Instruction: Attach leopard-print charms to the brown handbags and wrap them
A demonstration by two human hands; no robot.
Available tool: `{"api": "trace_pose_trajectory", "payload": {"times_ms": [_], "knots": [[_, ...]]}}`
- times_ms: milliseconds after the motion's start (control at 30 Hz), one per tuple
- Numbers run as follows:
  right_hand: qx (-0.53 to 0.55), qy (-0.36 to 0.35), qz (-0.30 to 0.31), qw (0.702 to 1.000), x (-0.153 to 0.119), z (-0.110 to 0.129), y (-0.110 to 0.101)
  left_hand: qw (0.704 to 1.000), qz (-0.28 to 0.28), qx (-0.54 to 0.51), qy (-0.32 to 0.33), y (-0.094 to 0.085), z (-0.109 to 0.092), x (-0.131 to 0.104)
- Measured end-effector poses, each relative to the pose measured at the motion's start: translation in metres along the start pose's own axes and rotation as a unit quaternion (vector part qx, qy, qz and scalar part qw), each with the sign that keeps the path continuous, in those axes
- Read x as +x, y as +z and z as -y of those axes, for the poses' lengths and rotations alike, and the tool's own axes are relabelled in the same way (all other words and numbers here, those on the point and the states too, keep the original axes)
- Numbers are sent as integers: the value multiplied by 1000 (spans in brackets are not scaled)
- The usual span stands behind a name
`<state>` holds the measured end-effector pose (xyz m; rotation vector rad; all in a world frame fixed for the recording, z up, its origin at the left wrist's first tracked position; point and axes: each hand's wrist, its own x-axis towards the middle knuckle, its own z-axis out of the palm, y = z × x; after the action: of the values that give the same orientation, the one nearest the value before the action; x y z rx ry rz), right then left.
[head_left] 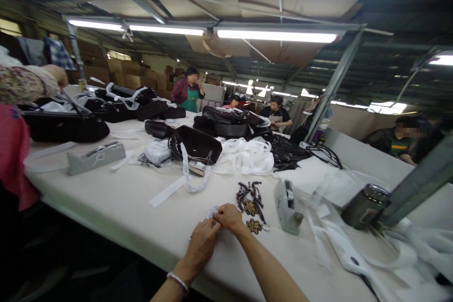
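Note:
My left hand [203, 243], with a bracelet at its wrist, rests near the front of the white-topped table. Beside it, my right hand [229, 217] pinches with bent fingers. Between the fingertips of both hands is a small white wrapped piece [211, 212], mostly hidden by them. Just right of my hands lie dark beaded charms [249, 196] with brown flower-shaped pieces [254, 226]. A grey tape dispenser [288, 205] stands beyond these. Further back is a black handbag [196, 144], its strap [186, 170] wrapped in white.
A second tape dispenser [95, 156] sits at left. White strips [244, 155] and black bags [226, 122] are heaped behind. At right stand a dark flask [366, 205] and a metal post [334, 80]. A co-worker's arm [28, 82] reaches in from the left; other people work beyond.

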<state>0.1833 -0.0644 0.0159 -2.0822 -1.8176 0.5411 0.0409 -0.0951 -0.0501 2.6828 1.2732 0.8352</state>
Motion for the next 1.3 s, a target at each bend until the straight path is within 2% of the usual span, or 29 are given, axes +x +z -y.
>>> {"api": "trace_pose_trajectory", "payload": {"times_ms": [167,267,367,500,633,800,967,1133,1300], "knots": [[-4,38,-31,999,2,9,5,1000,-4,-16,19,-4,2,-2],[18,35,-45,998,-1,8,5,1000,-14,-16,21,-5,1,-5],[46,4,-63,997,-7,-5,-4,998,-36,-50,16,-7,0,-8],[51,-37,-104,993,-20,-30,-29,985,-96,-144,-9,-10,0,-8],[31,-132,-75,988,-40,-38,-42,979,-102,-174,-28,-11,0,-8],[-51,-241,-5,969,-57,-22,-21,985,-99,-143,-15,-8,1,-11],[-137,-255,13,957,-48,-13,-5,982,-114,-140,-47,-9,2,-14],[-188,-260,23,947,-36,-10,-4,979,-160,-118,-39,-8,6,-14],[-214,-298,7,930,-38,-16,-2,968,-219,-114,-45,-5,12,-13]]}}
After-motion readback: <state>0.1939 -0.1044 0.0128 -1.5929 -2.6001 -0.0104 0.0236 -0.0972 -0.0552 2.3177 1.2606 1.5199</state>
